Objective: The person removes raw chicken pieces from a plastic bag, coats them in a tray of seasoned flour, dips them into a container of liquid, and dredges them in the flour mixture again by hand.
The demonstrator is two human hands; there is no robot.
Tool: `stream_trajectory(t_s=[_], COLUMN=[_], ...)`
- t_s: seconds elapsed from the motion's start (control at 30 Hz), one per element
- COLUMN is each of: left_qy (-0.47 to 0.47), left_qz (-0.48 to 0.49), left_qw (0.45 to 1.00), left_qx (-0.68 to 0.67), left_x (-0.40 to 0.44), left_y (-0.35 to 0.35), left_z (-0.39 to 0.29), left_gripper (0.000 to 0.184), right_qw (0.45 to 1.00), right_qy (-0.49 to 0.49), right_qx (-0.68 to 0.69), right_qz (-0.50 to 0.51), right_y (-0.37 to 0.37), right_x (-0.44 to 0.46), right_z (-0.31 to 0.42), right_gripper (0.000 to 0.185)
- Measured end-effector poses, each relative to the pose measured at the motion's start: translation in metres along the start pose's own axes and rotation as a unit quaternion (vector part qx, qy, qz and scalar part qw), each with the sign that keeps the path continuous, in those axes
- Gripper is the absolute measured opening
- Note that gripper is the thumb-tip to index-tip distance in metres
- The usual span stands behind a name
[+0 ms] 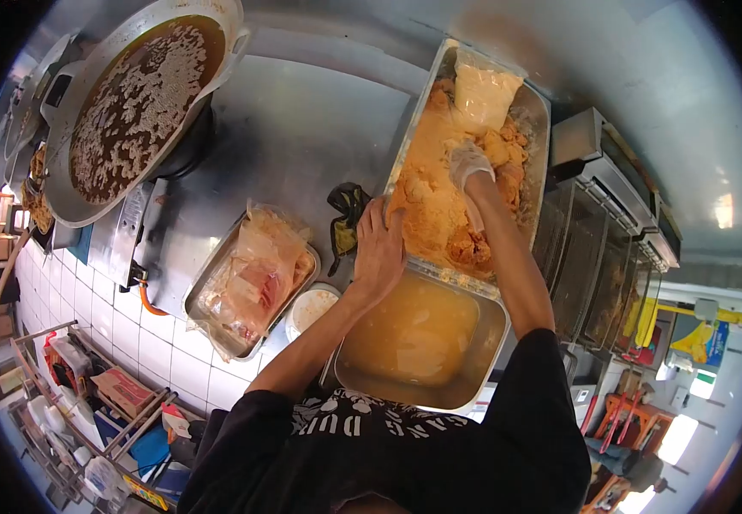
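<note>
A long metal tray [405,152] holds orange breading flour [426,193] and several coated pieces [508,154], which look like chicken. My right hand [471,163], in a thin clear glove, is down in the tray among the flour and the pieces. Its fingers look curled; what is in them is hidden. My left hand [379,247] is bare and grips the tray's left rim, fingers along the outer side and thumb over the edge. A bag of pale flour [486,92] lies at the tray's far end. Nearest my body sits a metal pan of cloudy yellowish liquid [409,330].
A large wok of dark, foaming oil [144,111] stands on a burner at upper left. A smaller tray with plastic-wrapped raw meat [255,278] and a white tub [312,310] are left of my forearm. A black-and-yellow bag [347,223] lies by my left hand.
</note>
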State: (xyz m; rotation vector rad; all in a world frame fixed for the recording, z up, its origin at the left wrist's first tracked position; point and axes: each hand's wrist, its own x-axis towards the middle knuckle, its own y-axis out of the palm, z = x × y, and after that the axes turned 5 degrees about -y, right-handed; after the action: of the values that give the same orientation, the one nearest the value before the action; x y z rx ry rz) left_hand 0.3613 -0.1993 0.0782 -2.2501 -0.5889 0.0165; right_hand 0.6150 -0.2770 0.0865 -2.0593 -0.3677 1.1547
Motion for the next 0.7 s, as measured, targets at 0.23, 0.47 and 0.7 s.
stream_trajectory(t_s=[0.23,0.47,0.7], left_qy=[-0.008,-0.015,-0.016], left_qz=[-0.018,-0.013,-0.023], left_qw=[1.000,1.000,0.999], left_qx=[-0.015,-0.007,-0.015], left_x=[0.002,0.003,0.002], left_y=[0.000,-0.002,0.001], left_z=[0.003,0.000,0.005], left_gripper=[0.049,0.049,0.047], right_qw=[0.990,0.999,0.975], right_qy=[-0.020,-0.012,0.011], right_qx=[0.134,-0.019,0.200], right_qz=[-0.046,0.030,-0.093], right_y=[0.008,0.007,0.013], right_x=[0.003,0.024,0.020], right_z=[0.045,0.089,0.051], right_gripper=[0.047,0.040,0.035])
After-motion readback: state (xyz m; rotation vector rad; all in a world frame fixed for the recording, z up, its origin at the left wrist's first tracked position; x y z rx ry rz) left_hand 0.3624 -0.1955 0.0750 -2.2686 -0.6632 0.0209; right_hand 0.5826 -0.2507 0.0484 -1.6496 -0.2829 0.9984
